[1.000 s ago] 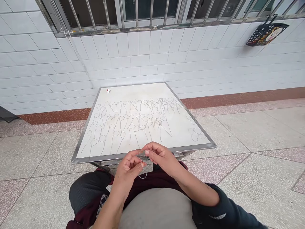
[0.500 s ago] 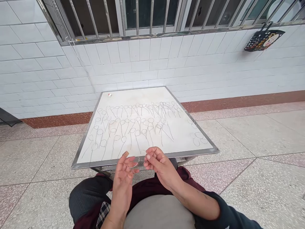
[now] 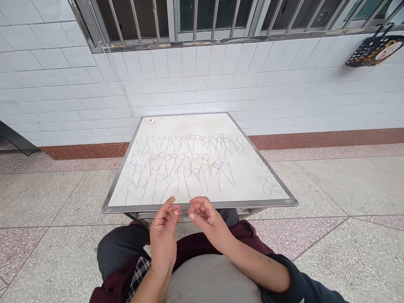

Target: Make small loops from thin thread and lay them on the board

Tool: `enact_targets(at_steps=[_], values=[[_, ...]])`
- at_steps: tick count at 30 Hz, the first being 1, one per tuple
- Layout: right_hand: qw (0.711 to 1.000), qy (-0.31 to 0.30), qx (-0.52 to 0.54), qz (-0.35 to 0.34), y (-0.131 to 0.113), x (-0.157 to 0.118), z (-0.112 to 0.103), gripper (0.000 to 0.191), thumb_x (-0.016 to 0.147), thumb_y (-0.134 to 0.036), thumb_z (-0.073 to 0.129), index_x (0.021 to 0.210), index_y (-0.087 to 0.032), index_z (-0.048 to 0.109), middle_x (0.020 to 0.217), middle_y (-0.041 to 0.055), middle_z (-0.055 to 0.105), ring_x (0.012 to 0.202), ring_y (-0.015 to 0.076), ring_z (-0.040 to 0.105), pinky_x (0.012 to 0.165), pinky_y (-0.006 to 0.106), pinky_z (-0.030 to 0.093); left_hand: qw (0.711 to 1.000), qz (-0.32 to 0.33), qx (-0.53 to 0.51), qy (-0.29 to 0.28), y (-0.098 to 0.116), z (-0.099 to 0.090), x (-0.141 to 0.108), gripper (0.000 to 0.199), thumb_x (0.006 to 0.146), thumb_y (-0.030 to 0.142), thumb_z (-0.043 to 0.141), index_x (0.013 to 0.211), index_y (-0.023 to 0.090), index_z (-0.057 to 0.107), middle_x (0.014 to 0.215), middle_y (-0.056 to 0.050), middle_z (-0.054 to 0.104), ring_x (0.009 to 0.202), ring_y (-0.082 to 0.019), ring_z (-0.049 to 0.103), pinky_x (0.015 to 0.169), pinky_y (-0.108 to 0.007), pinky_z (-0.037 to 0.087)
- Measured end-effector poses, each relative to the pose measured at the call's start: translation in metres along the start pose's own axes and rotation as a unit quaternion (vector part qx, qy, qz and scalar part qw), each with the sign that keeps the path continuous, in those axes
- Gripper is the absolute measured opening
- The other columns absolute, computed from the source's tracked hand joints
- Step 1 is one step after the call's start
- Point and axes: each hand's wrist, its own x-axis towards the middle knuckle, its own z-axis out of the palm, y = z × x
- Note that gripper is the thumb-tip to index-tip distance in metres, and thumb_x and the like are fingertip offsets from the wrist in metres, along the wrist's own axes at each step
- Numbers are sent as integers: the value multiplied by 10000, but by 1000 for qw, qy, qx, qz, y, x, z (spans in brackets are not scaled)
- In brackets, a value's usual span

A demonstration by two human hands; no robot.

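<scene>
My left hand (image 3: 164,235) is closed, with thumb and fingers pinching a thin wire loop (image 3: 168,206) just off the near edge of the table. The loop's round part stands up around the fingertips. Facing it from the right, my right hand (image 3: 211,223) has its fingers curled and its thumb close to them. A fine bit of wire shows at these fingers, partly hidden. On the white-topped table (image 3: 189,123) lie rows of similar wire loops with long tails (image 3: 160,177).
A few tail-less wire rings (image 3: 270,185) lie at the table's right. A small red-and-white item (image 3: 152,121) sits in its far left corner. Behind stands a tiled wall (image 3: 189,84) with a barred window (image 3: 214,19) and a hanging patterned bag (image 3: 374,50).
My left thumb has closed onto the wire loop, where the fingers were spread before. My right index finger has moved away from the thumb. The view has shifted slightly left.
</scene>
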Motion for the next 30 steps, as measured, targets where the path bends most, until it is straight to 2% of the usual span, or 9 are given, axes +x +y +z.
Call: enact_targets(at_steps=[3,6,9,12,14,22,27,30], values=[[995,-2,-96,-37,1,1,-4,256,854,-328,579,1103,-275,551,931,23,555,764,141,529,644,269,447,999,-1,49,-9,2,-2,0,335,747,271,708,1077,221,671,943,-21,656,949,-154,566,868,-275,418],[988,9,-138,-74,3,1,-5,164,861,-325,570,1005,-270,626,885,30,572,750,153,535,649,281,449,996,-4,81,-32,4,-1,0,322,756,301,696,1066,217,676,962,-28,656,901,-155,566,831,-273,429],[991,29,-116,-61,5,2,-5,116,863,-340,567,895,-244,623,778,7,570,639,130,504,598,265,431,994,-10,92,-57,6,2,-3,320,795,332,653,1096,223,663,931,-20,641,796,-133,544,763,-260,434],[998,21,-58,-12,6,2,-4,141,870,-365,556,893,-229,584,648,-37,508,487,88,412,472,226,369,993,-15,88,-74,7,3,-6,342,810,352,633,1130,231,648,919,-22,635,772,-127,524,778,-268,430],[999,16,-31,4,6,3,-3,152,864,-371,563,895,-223,569,628,-48,488,460,77,387,437,210,350,993,-27,80,-84,6,4,-6,358,799,344,650,1139,234,642,897,-19,634,787,-128,523,788,-265,426],[998,18,-58,11,6,5,-4,150,858,-365,562,893,-220,580,787,-1,562,568,102,481,460,215,415,993,-87,32,-70,2,5,-1,253,721,264,729,968,224,692,783,14,615,709,-101,528,721,-244,419],[982,27,-175,-65,7,4,-7,78,878,-258,541,888,-235,614,846,20,574,741,146,548,629,265,466,994,-91,27,-60,3,5,-1,307,720,260,724,1022,222,681,777,10,608,691,-97,522,672,-233,420],[965,29,-238,-105,8,4,-8,90,887,-209,520,879,-234,606,811,13,571,739,147,526,654,273,438,993,-91,59,-50,4,5,0,334,714,283,729,1036,211,679,774,1,602,704,-109,522,622,-223,416]])
